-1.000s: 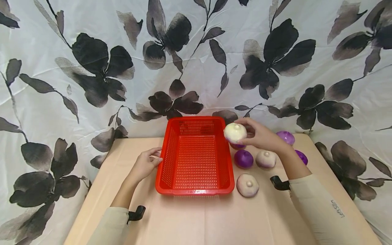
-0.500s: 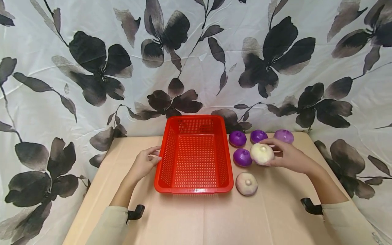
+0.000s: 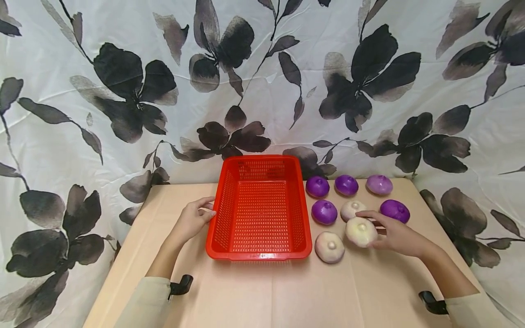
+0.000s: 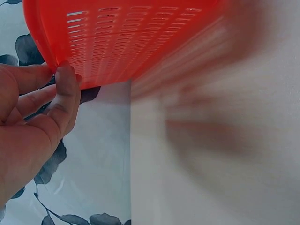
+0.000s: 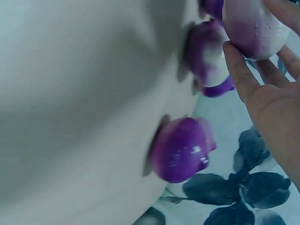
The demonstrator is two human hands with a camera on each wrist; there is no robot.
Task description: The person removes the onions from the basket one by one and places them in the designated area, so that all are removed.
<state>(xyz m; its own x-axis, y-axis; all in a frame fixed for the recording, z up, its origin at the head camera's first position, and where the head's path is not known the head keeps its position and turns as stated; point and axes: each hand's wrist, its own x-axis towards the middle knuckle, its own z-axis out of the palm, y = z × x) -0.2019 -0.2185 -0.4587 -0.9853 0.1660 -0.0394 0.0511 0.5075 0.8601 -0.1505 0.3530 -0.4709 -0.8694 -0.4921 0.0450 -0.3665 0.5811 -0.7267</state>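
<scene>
My left hand (image 3: 192,221) pinches the left edge of a red plastic basket (image 3: 303,214); in the left wrist view its fingertips (image 4: 65,77) meet the basket's slotted wall (image 4: 122,37). Raised over the right part of the table, my right hand (image 3: 395,234) holds a pale onion (image 3: 361,232), white on top and purple lower down in the right wrist view. Behind it is another pale onion (image 3: 352,210), partly hidden. A third pale onion (image 3: 330,247) lies beside the basket's front right corner. Nothing lies inside the basket.
Purple onions stand right of the basket: one at the back (image 3: 317,187), one nearer (image 3: 324,212), and several more, including one by the right hand (image 3: 395,211). The beige tabletop (image 3: 246,296) ends at a flower-patterned cloth (image 3: 287,114) behind.
My right hand has carried the pale onion from above the basket's right rim rightward and toward the front, uncovering the onions behind. The left hand stays at the basket.
</scene>
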